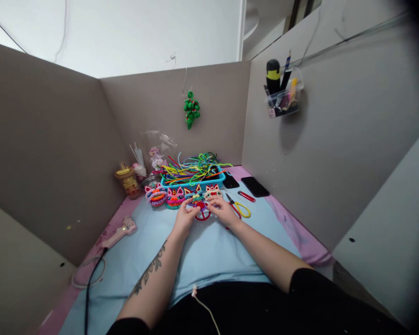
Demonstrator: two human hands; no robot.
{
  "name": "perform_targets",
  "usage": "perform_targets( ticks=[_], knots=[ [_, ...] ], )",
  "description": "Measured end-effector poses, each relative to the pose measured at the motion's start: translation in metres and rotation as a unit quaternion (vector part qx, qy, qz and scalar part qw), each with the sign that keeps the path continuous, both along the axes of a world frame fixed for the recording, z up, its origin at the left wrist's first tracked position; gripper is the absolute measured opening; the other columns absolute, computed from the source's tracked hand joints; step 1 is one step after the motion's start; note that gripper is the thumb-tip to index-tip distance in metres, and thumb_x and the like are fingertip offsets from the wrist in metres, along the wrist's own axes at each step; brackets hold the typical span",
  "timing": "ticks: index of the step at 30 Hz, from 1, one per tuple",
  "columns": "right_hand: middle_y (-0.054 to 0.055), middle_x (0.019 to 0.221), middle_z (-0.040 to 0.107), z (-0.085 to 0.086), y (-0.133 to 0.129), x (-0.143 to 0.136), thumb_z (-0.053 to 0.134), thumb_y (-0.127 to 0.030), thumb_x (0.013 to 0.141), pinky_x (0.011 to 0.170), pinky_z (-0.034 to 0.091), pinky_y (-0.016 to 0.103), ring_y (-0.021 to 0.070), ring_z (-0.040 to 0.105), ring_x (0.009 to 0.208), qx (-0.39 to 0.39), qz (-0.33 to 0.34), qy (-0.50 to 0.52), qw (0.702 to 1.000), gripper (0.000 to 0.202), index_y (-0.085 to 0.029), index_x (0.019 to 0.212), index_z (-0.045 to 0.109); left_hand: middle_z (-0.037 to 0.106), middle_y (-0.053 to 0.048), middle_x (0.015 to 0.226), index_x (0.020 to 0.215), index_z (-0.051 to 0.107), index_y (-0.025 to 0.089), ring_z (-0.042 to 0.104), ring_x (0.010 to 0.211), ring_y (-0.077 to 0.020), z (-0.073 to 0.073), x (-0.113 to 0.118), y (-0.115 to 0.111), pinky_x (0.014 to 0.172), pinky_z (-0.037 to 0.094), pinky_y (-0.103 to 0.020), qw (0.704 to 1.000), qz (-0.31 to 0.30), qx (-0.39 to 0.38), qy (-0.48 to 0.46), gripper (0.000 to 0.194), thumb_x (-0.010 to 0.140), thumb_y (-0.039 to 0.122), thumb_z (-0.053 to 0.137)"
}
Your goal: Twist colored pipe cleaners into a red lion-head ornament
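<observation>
Between my two hands is a small red and purple pipe-cleaner piece (203, 214) with a round red frame. My left hand (186, 217) pinches its left side, and my right hand (220, 209) has its fingers closed on the right side. Just beyond them stands a row of fuzzy animal heads: a pink and orange one (156, 196), a pink and purple one (175, 198), a teal one (194, 193) and a cream one (213, 192). Scissors with red and yellow handles (243, 210) lie right beside my right hand.
A blue basket (167, 185) of colourful pipe cleaners stands at the back. Phones (255, 187) and a red cutter (246, 196) lie to its right. At left are a pink glue gun (120, 232) with a black cable and a cup (128, 182). Grey panels surround the table.
</observation>
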State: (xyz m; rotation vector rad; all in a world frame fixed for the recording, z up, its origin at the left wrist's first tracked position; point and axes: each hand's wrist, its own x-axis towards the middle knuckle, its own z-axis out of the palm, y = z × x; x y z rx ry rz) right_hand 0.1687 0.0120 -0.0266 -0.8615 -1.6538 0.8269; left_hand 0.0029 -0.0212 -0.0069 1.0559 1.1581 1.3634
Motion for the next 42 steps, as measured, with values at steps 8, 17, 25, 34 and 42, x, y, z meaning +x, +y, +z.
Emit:
perform_targets(
  ticks=[8,17,25,34,42],
  knots=[
    [0.007,0.107,0.057,-0.005,0.004,-0.001,0.062,-0.043,0.071,0.085,0.041,0.036,0.0221,0.051,0.103,-0.042,0.013,0.007,0.999,0.022,-0.021,0.070,0.064,0.060,0.004,0.055,0.115,0.049,0.015,0.048,0.044,-0.0072,0.001,0.000,-0.002,0.049,0.032,-0.019,0.999,-0.032,-0.005,-0.004,0.075,0.050,0.037,0.079],
    [0.007,0.112,0.053,-0.005,-0.001,-0.007,0.055,-0.044,0.075,0.093,0.037,0.036,0.0216,0.049,0.107,-0.057,0.018,0.000,0.998,0.026,-0.019,0.069,0.059,0.056,0.006,0.056,0.119,0.044,0.014,0.050,0.049,-0.0075,-0.007,0.003,0.000,0.053,0.036,-0.019,0.999,-0.047,0.028,0.005,0.078,0.052,0.035,0.078],
    [0.007,0.110,0.052,-0.013,0.001,-0.010,0.054,-0.045,0.076,0.092,0.038,0.034,0.0210,0.049,0.108,-0.053,0.015,-0.009,0.998,0.027,-0.020,0.069,0.059,0.054,0.007,0.051,0.117,0.043,0.015,0.048,0.044,-0.0079,-0.006,0.004,-0.002,0.048,0.034,-0.019,0.999,-0.043,0.028,0.017,0.075,0.053,0.033,0.078],
    [0.007,0.110,0.055,-0.018,0.001,-0.007,0.056,-0.048,0.075,0.097,0.033,0.034,0.0219,0.049,0.108,-0.060,0.030,-0.012,0.998,0.029,-0.020,0.069,0.060,0.047,0.010,0.045,0.113,0.045,0.012,0.040,0.038,-0.0052,-0.009,0.005,0.000,0.043,0.027,-0.017,0.999,-0.019,0.036,0.025,0.067,0.055,0.025,0.075],
    [0.007,0.101,0.057,-0.016,-0.001,-0.001,0.059,-0.042,0.073,0.088,0.040,0.035,0.0228,0.051,0.102,-0.042,-0.025,-0.025,0.998,0.022,-0.020,0.075,0.063,0.054,0.005,0.053,0.111,0.048,0.013,0.047,0.044,-0.0066,-0.012,0.002,0.004,0.048,0.033,-0.018,1.000,-0.006,0.021,0.022,0.063,0.056,0.023,0.076]
  ],
)
